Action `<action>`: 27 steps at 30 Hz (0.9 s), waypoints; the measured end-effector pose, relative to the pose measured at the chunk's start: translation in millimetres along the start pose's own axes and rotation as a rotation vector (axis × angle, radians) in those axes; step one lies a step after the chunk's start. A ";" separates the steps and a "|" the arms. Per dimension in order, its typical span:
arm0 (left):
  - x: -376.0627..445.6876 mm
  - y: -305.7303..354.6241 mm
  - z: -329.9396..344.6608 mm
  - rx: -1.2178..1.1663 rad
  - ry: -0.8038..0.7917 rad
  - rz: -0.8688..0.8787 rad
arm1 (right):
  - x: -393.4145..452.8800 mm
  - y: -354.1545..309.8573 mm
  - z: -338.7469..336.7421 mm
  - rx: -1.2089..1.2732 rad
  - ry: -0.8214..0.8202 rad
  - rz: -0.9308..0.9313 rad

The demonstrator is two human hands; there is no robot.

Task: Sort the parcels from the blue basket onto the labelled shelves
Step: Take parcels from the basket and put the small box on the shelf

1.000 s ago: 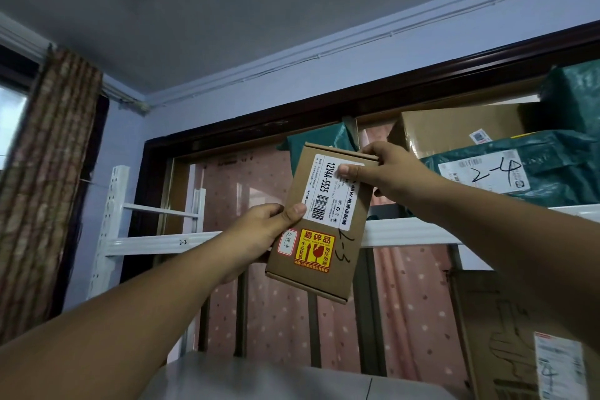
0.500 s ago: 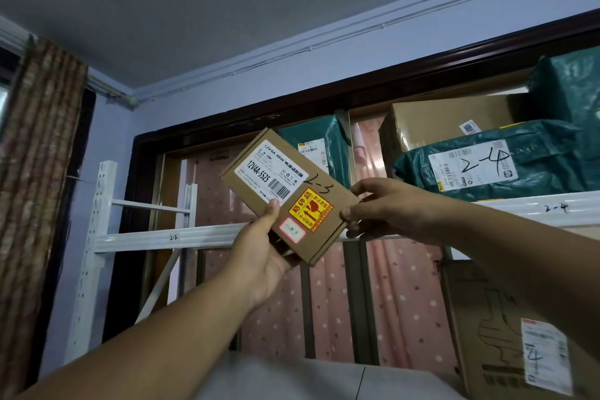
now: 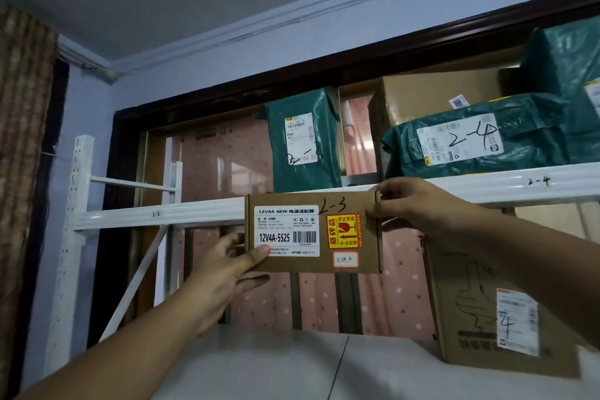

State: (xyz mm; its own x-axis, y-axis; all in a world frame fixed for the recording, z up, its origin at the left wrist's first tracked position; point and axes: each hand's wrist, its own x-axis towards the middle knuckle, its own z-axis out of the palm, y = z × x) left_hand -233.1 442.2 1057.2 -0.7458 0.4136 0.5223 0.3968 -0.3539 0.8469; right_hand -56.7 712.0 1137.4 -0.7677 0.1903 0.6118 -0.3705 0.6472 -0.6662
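Note:
A small flat cardboard box (image 3: 350, 201) with a white label, a yellow fragile sticker and "2-3" handwritten on it is held level in front of the upper white shelf rail (image 3: 156, 214). My left hand (image 3: 224, 273) grips its lower left corner, thumb on the label. My right hand (image 3: 418, 208) holds its upper right edge. Just behind and above it, a green bag parcel (image 3: 302, 140) marked "2-3" stands upright on that shelf. The rail carries handwritten marks "2-2" at the left and "2-4" at the right. The blue basket is out of view.
Right of the box, a green parcel (image 3: 474, 140) marked "2-4" lies under a brown carton (image 3: 438, 97). A tall carton (image 3: 500, 312) marked "4" stands on the lower shelf (image 3: 292, 364). White uprights (image 3: 76, 204) frame the left; pink dotted curtain hangs behind.
The box has turned from upright, through a tilt, to level with its label reading straight. Both hands shifted their grip and the view came closer to the shelf.

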 end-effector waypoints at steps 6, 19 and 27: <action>-1.5 -38.2 -7.7 0.103 0.025 -0.090 | -16.8 44.2 8.5 -0.128 -0.112 0.042; 16.0 3.4 -4.5 0.192 0.087 0.104 | 7.2 11.2 1.4 -0.056 0.020 -0.035; 80.0 72.7 1.1 0.460 0.221 0.395 | 74.2 -50.3 -1.9 0.069 0.295 -0.192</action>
State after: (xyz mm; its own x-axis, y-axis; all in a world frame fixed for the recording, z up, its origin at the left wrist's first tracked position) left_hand -263.3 450.5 1160.7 -0.5695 0.1255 0.8123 0.8164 -0.0282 0.5768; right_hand -94.0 695.0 1217.1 -0.5007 0.2819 0.8184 -0.5355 0.6420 -0.5487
